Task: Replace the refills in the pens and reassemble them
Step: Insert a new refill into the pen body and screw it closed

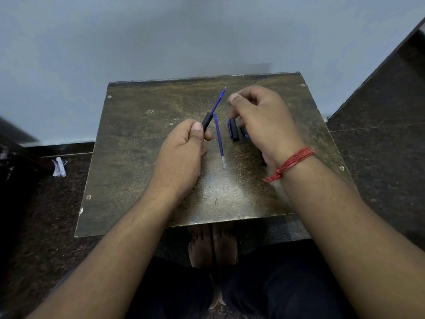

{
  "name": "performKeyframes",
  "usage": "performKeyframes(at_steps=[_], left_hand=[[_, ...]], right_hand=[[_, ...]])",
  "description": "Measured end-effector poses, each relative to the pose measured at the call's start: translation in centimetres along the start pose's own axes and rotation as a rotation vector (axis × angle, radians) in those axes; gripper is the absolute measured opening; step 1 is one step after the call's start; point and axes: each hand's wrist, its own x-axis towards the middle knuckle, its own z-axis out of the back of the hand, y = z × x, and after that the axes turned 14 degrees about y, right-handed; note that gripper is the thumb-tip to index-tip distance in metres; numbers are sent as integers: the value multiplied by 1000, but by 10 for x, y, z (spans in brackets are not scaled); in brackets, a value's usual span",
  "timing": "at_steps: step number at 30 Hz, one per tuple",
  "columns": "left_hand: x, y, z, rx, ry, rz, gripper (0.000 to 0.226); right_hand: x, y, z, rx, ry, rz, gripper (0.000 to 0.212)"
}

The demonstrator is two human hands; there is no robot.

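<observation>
My left hand point(184, 148) grips a black pen barrel point(207, 120) with a blue refill point(218, 101) sticking out of its top, tip pointing up and away. A second blue refill point(220, 141) lies loose on the small wooden table point(142, 139), just right of that hand. My right hand point(262, 120) hovers over the table with fingers curled and apart, nothing held. Under its fingers lie a black pen cap with a blue clip point(233, 130) and another dark pen part point(244, 132), partly hidden by the hand.
The table stands against a pale wall, with dark speckled floor around it. A crumpled white paper point(58, 167) lies on the floor at the left. My bare feet point(212, 245) show under the table's near edge. A dark ledge rises at the right.
</observation>
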Motion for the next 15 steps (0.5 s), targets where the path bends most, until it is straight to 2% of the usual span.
performKeyframes(at_steps=[3,5,9,15], left_hand=[[0,-1,-1,-14,-7,-9,33],[-1,-1,-1,-10,-1,-8,33],[-1,-1,-2,-8,10,-6,33],[0,1,-2,19,15,6,34]], right_hand=[[-4,0,-12,141,143,-40,30],[-5,0,-16,166,199,-55,27],[-5,0,-16,252,225,-49,20],[-5,0,-13,309,221,-36,21]])
